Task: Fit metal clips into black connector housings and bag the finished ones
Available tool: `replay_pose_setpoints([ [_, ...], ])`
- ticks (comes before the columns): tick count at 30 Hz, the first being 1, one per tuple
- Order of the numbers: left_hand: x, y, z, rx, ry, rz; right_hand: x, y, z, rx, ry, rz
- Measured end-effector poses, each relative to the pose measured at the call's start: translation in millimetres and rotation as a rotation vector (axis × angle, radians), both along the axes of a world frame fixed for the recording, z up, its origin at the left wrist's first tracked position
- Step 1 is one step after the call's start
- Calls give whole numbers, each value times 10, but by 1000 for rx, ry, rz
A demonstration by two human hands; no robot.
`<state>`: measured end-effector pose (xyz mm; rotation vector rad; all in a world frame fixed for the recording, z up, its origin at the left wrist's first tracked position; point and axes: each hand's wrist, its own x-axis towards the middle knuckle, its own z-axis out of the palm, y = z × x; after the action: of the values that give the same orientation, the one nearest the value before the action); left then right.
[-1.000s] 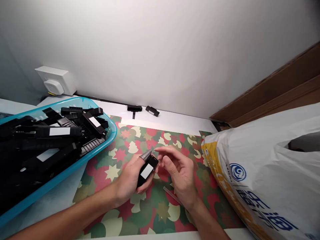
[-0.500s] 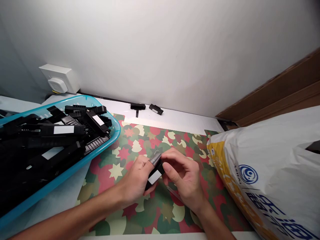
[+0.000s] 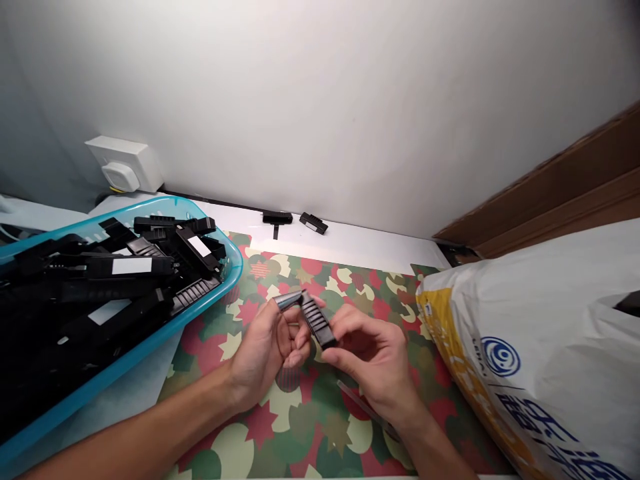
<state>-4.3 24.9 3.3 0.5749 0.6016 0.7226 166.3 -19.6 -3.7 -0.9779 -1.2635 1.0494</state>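
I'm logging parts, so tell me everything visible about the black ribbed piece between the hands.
The black ribbed piece is an elongated block, apparently plastic, with raised crosswise ribs and a slight sheen on its visible face. It slants, far end left, near end right, where the right hand grips it. The grey cap on the thumb of the left hand meets or nearly meets the far end. The piece is held above the patterned mat; its underside is hidden.

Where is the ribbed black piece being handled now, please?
In the head view, the ribbed black piece is just below centre, over the patterned mat, between the left hand and the right hand.
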Motion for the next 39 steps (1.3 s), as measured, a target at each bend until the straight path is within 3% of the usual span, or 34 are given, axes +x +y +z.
replay_pose_setpoints([
  [6, 46, -125, -81, 56, 167, 53, -116, -65, 88, 53, -158, 35],
  [9, 29, -184, -128, 116, 191, 30, -141, -70, 82, 94, -168, 31],
  [13, 3, -154, -99, 79, 162, -29, -148, -78, 52, 112, -94, 44],
  [16, -5, -107, -56, 94, 99, -109, -123, -71, 53, 29, 75, 41],
  [20, 3, -92, -29, 134, 150, -194, -71, -14, 79, -213, 290, 20],
  [23, 15, -105, -10, 161, 193, -175, -45, 33, 98, -349, 341, 3],
  [26, 14, -128, 1, 175, 277, -163, -33, 31, 100, -366, 304, -3],
  [33, 11, -212, 37, 270, 457, -118, -34, -71, 62, -35, -317, -103],
  [39, -23, -247, 110, 396, 471, -143, -1, -84, 69, 330, -666, -238],
])
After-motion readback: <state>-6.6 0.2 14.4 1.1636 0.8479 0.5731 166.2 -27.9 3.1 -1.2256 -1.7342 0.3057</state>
